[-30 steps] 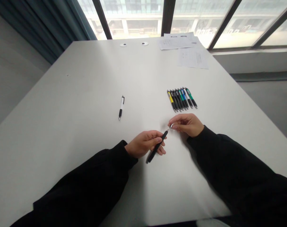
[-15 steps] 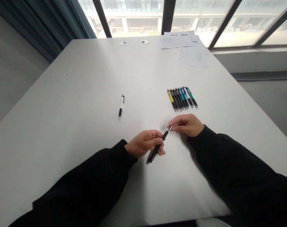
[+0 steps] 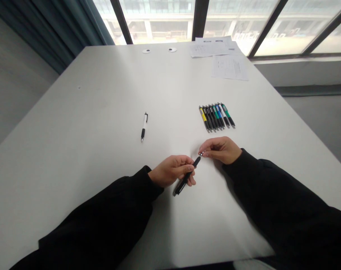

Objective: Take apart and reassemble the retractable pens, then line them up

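My left hand [image 3: 173,170] is closed round a black pen [image 3: 184,179], which slants up to the right just above the white table [image 3: 88,112]. My right hand [image 3: 222,149] pinches a small silver tip piece [image 3: 201,153] right at the pen's upper end. A row of several pens [image 3: 217,117] with yellow, black, green, blue and white barrels lies just beyond my right hand. A single white and black pen [image 3: 143,126] lies alone to the left of my hands.
Sheets of printed paper [image 3: 229,67] lie at the table's far right corner. Two small round white discs [image 3: 159,50] sit at the far edge by the window. A dark curtain [image 3: 60,30] hangs at the back left.
My right hand has brought the silver tip piece down against the end of the black pen. The left hand has barely shifted.
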`<action>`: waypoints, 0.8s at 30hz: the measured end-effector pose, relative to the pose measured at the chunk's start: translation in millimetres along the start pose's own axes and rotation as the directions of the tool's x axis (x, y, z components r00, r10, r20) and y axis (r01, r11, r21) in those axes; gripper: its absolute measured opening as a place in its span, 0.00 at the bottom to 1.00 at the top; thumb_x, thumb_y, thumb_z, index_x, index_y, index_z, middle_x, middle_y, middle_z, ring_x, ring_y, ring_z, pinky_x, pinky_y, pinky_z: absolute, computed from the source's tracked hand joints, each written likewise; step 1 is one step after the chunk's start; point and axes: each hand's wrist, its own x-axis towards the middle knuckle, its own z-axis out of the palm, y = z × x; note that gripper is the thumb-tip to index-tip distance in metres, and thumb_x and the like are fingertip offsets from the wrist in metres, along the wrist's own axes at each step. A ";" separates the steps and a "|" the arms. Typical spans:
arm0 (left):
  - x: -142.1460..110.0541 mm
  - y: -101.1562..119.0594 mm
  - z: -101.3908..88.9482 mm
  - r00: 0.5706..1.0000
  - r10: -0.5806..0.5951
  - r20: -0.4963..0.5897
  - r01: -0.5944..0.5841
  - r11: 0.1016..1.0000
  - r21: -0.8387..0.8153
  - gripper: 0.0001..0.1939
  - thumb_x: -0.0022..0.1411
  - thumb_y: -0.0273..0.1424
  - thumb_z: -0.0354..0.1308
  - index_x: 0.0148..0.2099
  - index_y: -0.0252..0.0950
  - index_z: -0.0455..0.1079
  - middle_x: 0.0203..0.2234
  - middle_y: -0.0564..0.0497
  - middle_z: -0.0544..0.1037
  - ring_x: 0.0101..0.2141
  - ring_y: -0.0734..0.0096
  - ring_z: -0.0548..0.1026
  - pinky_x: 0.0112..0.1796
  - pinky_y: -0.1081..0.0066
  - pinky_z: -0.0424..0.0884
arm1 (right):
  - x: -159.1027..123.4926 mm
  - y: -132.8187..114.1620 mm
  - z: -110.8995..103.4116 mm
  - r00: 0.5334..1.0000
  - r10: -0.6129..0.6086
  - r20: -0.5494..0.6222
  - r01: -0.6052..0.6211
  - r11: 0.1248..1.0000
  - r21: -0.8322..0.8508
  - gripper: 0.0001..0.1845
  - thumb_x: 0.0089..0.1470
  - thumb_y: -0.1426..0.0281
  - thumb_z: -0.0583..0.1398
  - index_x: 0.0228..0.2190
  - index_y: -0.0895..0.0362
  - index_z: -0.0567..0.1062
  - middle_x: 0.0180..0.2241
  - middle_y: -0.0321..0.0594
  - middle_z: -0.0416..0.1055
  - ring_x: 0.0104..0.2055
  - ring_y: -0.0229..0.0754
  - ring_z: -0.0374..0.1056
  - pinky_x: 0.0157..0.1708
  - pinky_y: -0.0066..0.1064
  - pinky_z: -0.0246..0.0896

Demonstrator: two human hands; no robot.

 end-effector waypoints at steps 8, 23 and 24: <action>0.1 -1.1 -0.6 1.000 0.008 0.003 -0.008 1.000 -0.025 0.20 0.55 0.40 0.67 0.36 0.29 0.66 0.25 0.48 0.76 0.26 0.68 0.79 0.28 0.72 0.75 | -0.2 -1.6 -2.2 0.997 0.033 0.076 -0.027 0.996 -0.083 0.25 0.47 0.53 0.67 0.33 0.65 0.78 0.24 0.40 0.68 0.27 0.31 0.61 0.28 0.22 0.57; 0.1 1.6 1.1 1.000 -0.001 0.030 -0.001 0.998 0.062 0.19 0.58 0.41 0.65 0.35 0.29 0.66 0.22 0.46 0.77 0.23 0.71 0.77 0.28 0.73 0.74 | -2.3 -6.7 3.2 0.979 -0.112 0.169 0.142 0.974 -0.179 0.26 0.62 0.52 0.54 0.37 0.65 0.74 0.30 0.41 0.70 0.26 0.28 0.59 0.27 0.20 0.53; 0.2 1.6 1.0 0.999 -0.001 0.032 -0.001 0.998 0.058 0.19 0.58 0.41 0.65 0.35 0.29 0.66 0.22 0.46 0.77 0.23 0.71 0.77 0.28 0.73 0.74 | -3.1 -6.3 1.9 0.980 -0.101 0.171 0.121 0.987 -0.110 0.26 0.59 0.52 0.57 0.42 0.64 0.72 0.33 0.42 0.70 0.26 0.28 0.59 0.27 0.20 0.54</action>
